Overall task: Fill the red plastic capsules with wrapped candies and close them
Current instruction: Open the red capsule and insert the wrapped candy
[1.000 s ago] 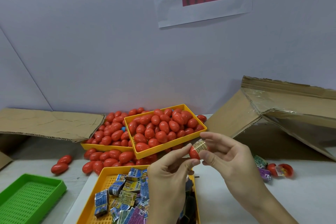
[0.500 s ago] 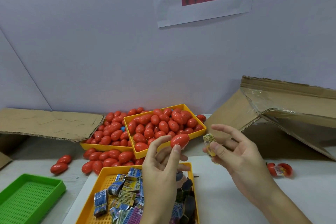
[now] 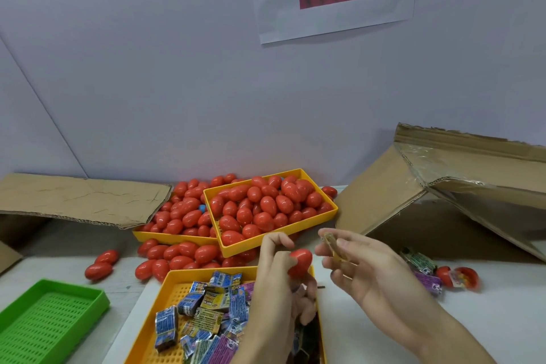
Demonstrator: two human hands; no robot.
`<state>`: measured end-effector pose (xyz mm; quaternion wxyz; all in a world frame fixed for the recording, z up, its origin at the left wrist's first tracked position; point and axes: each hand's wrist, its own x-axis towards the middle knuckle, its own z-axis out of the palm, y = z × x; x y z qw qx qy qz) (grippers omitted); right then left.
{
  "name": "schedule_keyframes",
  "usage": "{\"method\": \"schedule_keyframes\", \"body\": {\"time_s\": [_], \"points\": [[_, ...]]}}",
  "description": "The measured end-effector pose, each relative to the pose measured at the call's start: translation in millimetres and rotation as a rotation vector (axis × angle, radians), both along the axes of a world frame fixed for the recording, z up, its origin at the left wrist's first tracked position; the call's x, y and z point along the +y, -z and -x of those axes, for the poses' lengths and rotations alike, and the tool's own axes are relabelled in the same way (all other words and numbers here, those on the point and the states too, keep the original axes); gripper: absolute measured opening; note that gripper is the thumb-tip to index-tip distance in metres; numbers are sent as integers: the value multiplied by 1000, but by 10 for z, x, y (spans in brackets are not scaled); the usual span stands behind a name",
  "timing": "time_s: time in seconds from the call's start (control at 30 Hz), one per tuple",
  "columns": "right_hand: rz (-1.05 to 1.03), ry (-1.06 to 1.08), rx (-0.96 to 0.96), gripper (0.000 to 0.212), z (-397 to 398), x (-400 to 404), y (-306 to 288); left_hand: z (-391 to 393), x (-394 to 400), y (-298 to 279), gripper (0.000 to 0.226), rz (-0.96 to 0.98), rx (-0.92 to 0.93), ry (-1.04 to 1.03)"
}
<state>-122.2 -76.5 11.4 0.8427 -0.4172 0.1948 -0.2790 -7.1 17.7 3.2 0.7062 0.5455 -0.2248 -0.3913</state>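
the left hand (image 3: 277, 278) grips a smooth red plastic capsule (image 3: 300, 261) (egg-shaped); the right hand (image 3: 363, 269) pinches a small yellowish wrapped candy (image 3: 332, 246).

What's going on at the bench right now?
A person is working through red capsules. The left hand pinches one closed red capsule above the yellow tray of wrapped candies. The right hand holds a small yellowish sleeve or wrapper just beside it, not touching. Behind, two more yellow trays are heaped with capsules, with loose ones spilled on the table. An open capsule lies to the right.
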Motion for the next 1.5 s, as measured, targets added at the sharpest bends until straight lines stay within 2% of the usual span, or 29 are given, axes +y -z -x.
{"method": "schedule_keyframes", "body": {"time_s": [0.1, 0.2, 0.27, 0.37, 0.57, 0.8, 0.93, 1.03, 1.07, 1.17, 1.3, 1.4, 1.5], "points": [[103, 8, 92, 23, -19, 10, 28, -31, 7, 16, 30, -137, -120, 24], [121, 4, 128, 24, -40, 13, 31, -45, 28, -1, 38, -162, -157, -30], [98, -1, 136, 25, -47, 10, 16, -53, 42, -19, 42, -156, -254, -49], [92, -17, 155, 25, -52, 8, 12, -60, 59, -41, 31, -145, -308, -24], [166, -49, 219, 24, -70, 40, 19, -76, 66, -47, 11, -160, -252, 29], [186, -9, 257, 22, -74, 44, 10, -94, 63, -16, 9, -124, -120, 40], [529, 200, 383, 20, -27, 28, 20, -91, 49, 3, 11, -136, -128, -35], [771, 308, 379, 11, 23, 36, 6, -88, 41, 5, 11, -150, -122, -63], [831, 313, 378, 18, 31, 46, 3, -88, 37, 4, 12, -151, -123, -64], [896, 303, 392, 28, 24, 73, 11, -88, 20, 12, 12, -160, -151, -68], [916, 304, 396, 20, 3, 74, 39, -77, 0, 25, 12, -170, -194, -79], [941, 350, 399, 7, -6, 73, 44, -66, -4, 40, 11, -163, -216, -85], [982, 382, 417, 7, -10, 82, 42, -73, -12, 56, 12, -159, -229, -104]]}}
